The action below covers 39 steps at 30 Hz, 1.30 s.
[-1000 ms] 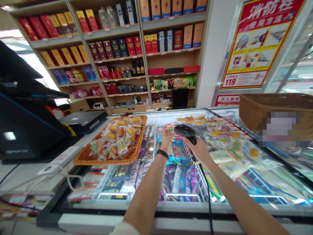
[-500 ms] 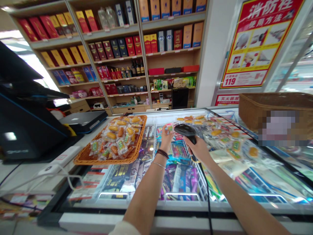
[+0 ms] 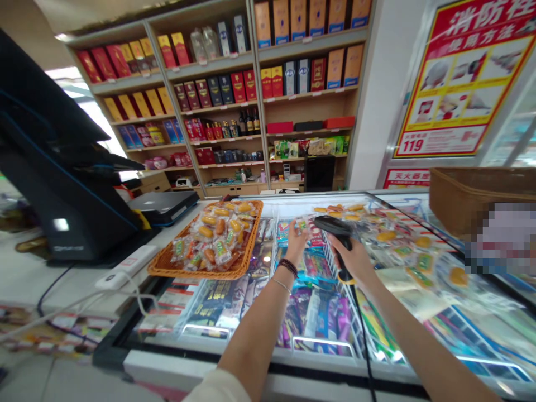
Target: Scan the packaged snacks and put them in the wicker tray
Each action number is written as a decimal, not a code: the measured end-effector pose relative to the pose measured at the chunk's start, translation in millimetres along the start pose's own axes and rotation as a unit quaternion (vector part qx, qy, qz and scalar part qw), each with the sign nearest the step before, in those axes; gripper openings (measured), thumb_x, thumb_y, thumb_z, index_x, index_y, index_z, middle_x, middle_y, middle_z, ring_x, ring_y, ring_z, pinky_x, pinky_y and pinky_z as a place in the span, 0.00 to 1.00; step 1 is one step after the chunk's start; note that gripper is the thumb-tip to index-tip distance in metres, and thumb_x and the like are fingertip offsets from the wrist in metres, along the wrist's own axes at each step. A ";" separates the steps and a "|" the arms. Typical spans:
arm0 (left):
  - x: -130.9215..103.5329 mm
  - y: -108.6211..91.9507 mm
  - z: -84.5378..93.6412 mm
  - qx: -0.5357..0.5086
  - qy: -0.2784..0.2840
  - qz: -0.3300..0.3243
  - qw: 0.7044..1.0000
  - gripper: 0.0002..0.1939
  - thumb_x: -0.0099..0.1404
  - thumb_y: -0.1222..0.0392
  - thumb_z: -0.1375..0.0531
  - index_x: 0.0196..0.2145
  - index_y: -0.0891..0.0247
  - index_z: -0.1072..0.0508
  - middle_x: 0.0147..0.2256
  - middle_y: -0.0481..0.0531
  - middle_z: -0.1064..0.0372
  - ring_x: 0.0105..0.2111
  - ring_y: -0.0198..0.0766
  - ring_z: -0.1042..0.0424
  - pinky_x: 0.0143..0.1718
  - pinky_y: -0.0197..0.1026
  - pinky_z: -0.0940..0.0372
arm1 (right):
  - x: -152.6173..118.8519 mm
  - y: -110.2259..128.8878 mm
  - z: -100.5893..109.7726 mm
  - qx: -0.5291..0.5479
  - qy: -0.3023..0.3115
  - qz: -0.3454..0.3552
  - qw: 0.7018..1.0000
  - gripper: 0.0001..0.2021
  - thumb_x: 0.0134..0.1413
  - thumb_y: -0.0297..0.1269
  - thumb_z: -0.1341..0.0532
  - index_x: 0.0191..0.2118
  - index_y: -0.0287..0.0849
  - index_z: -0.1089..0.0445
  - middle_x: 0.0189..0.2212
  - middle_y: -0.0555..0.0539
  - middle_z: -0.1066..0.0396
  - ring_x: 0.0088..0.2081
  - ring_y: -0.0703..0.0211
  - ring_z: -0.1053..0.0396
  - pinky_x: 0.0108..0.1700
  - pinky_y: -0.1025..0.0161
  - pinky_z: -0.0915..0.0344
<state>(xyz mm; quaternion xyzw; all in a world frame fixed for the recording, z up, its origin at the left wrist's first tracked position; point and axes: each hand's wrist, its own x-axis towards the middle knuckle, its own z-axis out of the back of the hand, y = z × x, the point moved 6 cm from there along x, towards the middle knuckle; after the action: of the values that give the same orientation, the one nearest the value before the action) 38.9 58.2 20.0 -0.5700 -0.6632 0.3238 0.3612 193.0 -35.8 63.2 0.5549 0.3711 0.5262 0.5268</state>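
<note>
A black corded scanner (image 3: 335, 225) is gripped in my right hand (image 3: 353, 258), its head pointing left over the freezer. Just left of it, my left hand (image 3: 296, 241) holds a small clear-wrapped snack (image 3: 303, 224) by its fingers, close to the scanner's head. Both hands hover above a white wire basket of ice cream packs (image 3: 318, 312). To the left, an orange wicker tray (image 3: 161, 269) holds several wrapped yellow and brown snacks (image 3: 206, 231).
More wrapped snacks (image 3: 425, 261) lie on the freezer's glass at the right, beside a brown basket (image 3: 452, 195). A black terminal (image 3: 84, 223), a scale (image 3: 167, 204) and a white power strip (image 3: 125, 267) stand left. Shelves of boxes rise behind.
The view has turned slightly left, so the scene sits farther right. My hands keep the snack and scanner close together, in nearly the same pose.
</note>
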 end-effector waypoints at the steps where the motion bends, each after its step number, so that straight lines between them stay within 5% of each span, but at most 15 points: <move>1: 1.4 -1.1 2.0 -0.002 -0.015 0.009 1.000 0.26 0.59 0.68 0.32 0.53 0.57 0.34 0.40 0.50 0.28 0.36 0.34 0.24 0.47 0.46 0.26 | 3.3 -1.1 -3.2 0.024 0.013 -0.019 0.999 0.24 0.49 0.63 0.33 0.24 0.48 0.37 0.12 0.53 0.37 0.13 0.60 0.39 0.16 0.62 0.41; 5: 13.5 -26.7 14.8 0.032 -0.036 0.017 0.999 0.23 0.58 0.69 0.31 0.49 0.61 0.32 0.36 0.49 0.29 0.34 0.35 0.25 0.44 0.47 0.25 | 17.0 6.5 -17.3 0.121 0.011 -0.054 0.991 0.21 0.46 0.58 0.30 0.27 0.45 0.32 0.15 0.52 0.34 0.14 0.62 0.40 0.15 0.64 0.41; 10: 14.2 -124.3 62.0 0.192 -0.057 -0.142 0.969 0.20 0.60 0.64 0.32 0.49 0.60 0.29 0.39 0.52 0.26 0.37 0.38 0.25 0.47 0.46 0.28 | 25.9 26.2 -42.8 0.165 0.014 -0.040 0.985 0.20 0.41 0.54 0.26 0.27 0.44 0.30 0.18 0.50 0.33 0.15 0.62 0.39 0.15 0.63 0.42; 13: -7.3 -193.3 103.0 0.343 -0.113 -0.247 0.899 0.13 0.64 0.65 0.36 0.46 0.61 0.27 0.44 0.57 0.25 0.45 0.44 0.26 0.57 0.51 0.34 | 26.1 28.1 -57.3 0.150 0.036 -0.042 0.987 0.21 0.41 0.55 0.26 0.24 0.43 0.31 0.18 0.47 0.32 0.16 0.61 0.39 0.16 0.62 0.41; 16: -34.2 -244.6 137.0 0.481 -0.200 -0.286 0.804 0.14 0.66 0.67 0.42 0.49 0.61 0.27 0.49 0.61 0.25 0.53 0.49 0.29 0.63 0.57 0.41 | 22.5 30.1 -67.8 0.138 0.065 -0.032 0.988 0.21 0.42 0.55 0.27 0.23 0.44 0.32 0.18 0.48 0.33 0.16 0.60 0.39 0.17 0.61 0.41; 20: -60.3 -273.1 140.9 0.574 -0.302 -0.323 0.690 0.22 0.63 0.70 0.43 0.55 0.59 0.30 0.62 0.62 0.35 0.66 0.53 0.43 0.70 0.61 0.54 | 18.4 35.6 -63.7 0.139 0.044 -0.020 0.989 0.21 0.41 0.54 0.27 0.24 0.44 0.32 0.18 0.50 0.33 0.15 0.62 0.40 0.16 0.62 0.42; 22: -60.0 -264.3 117.9 0.590 -0.268 -0.343 0.680 0.22 0.64 0.69 0.44 0.55 0.59 0.30 0.62 0.62 0.37 0.67 0.53 0.44 0.70 0.60 0.56 | 19.3 37.8 -53.0 0.134 0.028 -0.014 0.990 0.22 0.41 0.55 0.27 0.25 0.43 0.32 0.18 0.50 0.33 0.16 0.62 0.39 0.17 0.63 0.42; 25: -50.2 -226.6 60.4 0.583 -0.136 -0.377 0.707 0.19 0.65 0.68 0.43 0.53 0.59 0.28 0.61 0.61 0.36 0.65 0.52 0.43 0.71 0.59 0.56 | 24.3 39.7 -23.2 0.126 -0.003 0.007 0.992 0.23 0.41 0.58 0.27 0.25 0.44 0.33 0.17 0.51 0.34 0.16 0.63 0.39 0.17 0.63 0.41; 32: -22.3 -73.1 -91.0 0.415 0.197 -0.315 0.831 0.16 0.61 0.71 0.39 0.45 0.58 0.25 0.49 0.59 0.29 0.57 0.53 0.34 0.66 0.56 0.44 | 32.5 25.5 87.8 0.127 -0.167 0.031 0.977 0.26 0.37 0.61 0.27 0.29 0.45 0.34 0.19 0.55 0.34 0.15 0.65 0.40 0.16 0.64 0.42; 36: 3.9 4.5 -146.4 0.392 0.233 -0.249 0.854 0.15 0.58 0.72 0.38 0.42 0.61 0.25 0.49 0.63 0.29 0.58 0.57 0.34 0.66 0.60 0.45 | 29.0 4.4 133.8 0.141 -0.257 0.024 0.956 0.26 0.37 0.61 0.28 0.29 0.46 0.35 0.19 0.55 0.35 0.16 0.64 0.39 0.16 0.63 0.40; 39: 31.4 38.0 -166.3 0.395 0.225 -0.207 0.866 0.16 0.53 0.76 0.38 0.39 0.63 0.26 0.49 0.66 0.29 0.61 0.59 0.35 0.68 0.59 0.48 | 27.3 -4.5 145.6 0.152 -0.270 0.020 0.951 0.25 0.42 0.63 0.30 0.30 0.47 0.37 0.19 0.55 0.36 0.16 0.61 0.37 0.18 0.61 0.38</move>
<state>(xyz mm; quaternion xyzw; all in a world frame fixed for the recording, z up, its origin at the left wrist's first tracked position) 197.0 97.5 79.5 -0.2864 -0.4832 0.3392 0.7546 340.3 -36.9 79.9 0.7567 0.2796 0.3046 0.5064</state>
